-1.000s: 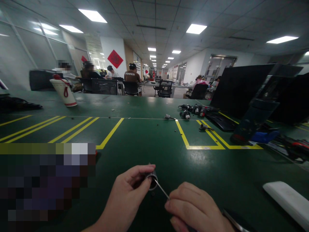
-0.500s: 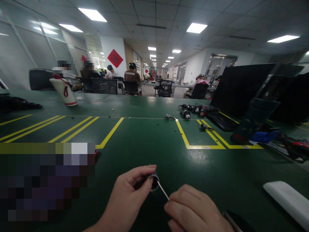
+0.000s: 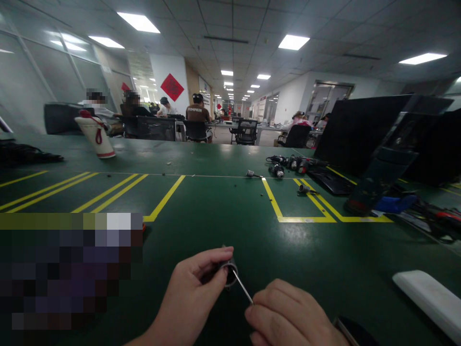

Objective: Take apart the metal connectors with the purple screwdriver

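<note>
My left hand (image 3: 192,288) pinches a small grey hollow metal cylinder (image 3: 235,275) between thumb and fingers, its open end facing me. Fingers cover its left side. My right hand (image 3: 290,312) is closed around a tool with a thin metal shaft (image 3: 244,288). The shaft slants up and left, and its far end reaches into the cylinder's opening. Whatever the tip touches inside is hidden, and the tool's handle lies within my right fingers. Both hands are just above the green tabletop (image 3: 209,211).
A white block-shaped object (image 3: 428,298) lies at right. Further back are small metal parts (image 3: 304,189), dark motor-like parts (image 3: 277,170), a dark bottle (image 3: 378,178) and cables (image 3: 439,218). A white cup (image 3: 96,137) stands back left. People (image 3: 198,110) sit beyond the table.
My right hand has shifted slightly downward, and the shaft has tilted a little with it. My left hand and the cylinder have barely moved.
</note>
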`<state>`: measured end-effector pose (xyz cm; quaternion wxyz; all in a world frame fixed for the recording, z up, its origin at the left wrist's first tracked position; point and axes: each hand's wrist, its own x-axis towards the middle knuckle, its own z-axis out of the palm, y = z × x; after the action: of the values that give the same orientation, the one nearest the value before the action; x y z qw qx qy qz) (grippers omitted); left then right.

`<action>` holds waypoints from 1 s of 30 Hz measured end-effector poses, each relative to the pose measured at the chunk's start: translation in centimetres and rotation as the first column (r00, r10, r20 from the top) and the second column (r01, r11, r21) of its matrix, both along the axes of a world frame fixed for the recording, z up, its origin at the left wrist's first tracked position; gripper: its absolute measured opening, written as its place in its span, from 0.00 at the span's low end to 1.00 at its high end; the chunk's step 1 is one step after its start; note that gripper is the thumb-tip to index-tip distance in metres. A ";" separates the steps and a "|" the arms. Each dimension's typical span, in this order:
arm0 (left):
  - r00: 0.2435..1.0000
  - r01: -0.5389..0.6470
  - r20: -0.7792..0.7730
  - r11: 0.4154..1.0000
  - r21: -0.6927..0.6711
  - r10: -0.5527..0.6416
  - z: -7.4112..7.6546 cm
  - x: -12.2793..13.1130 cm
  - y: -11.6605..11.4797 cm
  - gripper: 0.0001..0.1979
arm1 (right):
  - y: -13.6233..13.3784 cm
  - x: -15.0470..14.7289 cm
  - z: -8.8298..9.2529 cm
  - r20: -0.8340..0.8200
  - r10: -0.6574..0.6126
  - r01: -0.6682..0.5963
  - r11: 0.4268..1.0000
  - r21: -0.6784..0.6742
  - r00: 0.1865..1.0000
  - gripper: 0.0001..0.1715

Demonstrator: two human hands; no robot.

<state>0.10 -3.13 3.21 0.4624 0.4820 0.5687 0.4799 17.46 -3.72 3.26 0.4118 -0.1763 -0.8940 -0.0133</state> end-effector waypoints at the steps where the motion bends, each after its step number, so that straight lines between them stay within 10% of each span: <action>1: 1.000 0.005 -0.001 1.000 0.000 -0.005 0.0 0.0 0.0 0.10 | 0.0 0.0 0.0 0.000 0.000 0.000 1.000 0.000 1.000 0.17; 24: 0.999 -0.040 0.035 0.999 -0.003 0.040 0.3 -0.2 0.6 0.09 | 0.1 0.4 0.3 -0.078 0.075 -0.085 0.987 -0.138 0.994 0.10; 27: 0.996 -0.078 0.052 0.997 -0.014 0.079 0.6 -0.9 1.3 0.11 | 0.3 0.5 0.6 -0.195 -0.024 -0.071 0.883 -0.463 0.980 0.13; 30: 0.987 -0.112 0.111 0.991 -0.075 0.119 0.8 -1.4 1.9 0.15 | 0.6 0.2 0.4 -0.148 -0.212 0.029 0.658 -0.753 0.966 0.18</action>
<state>-1.32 -1.23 3.98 0.4821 0.4036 0.5842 0.5132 17.62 -3.08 3.70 0.3994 -0.3885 -0.7551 0.3454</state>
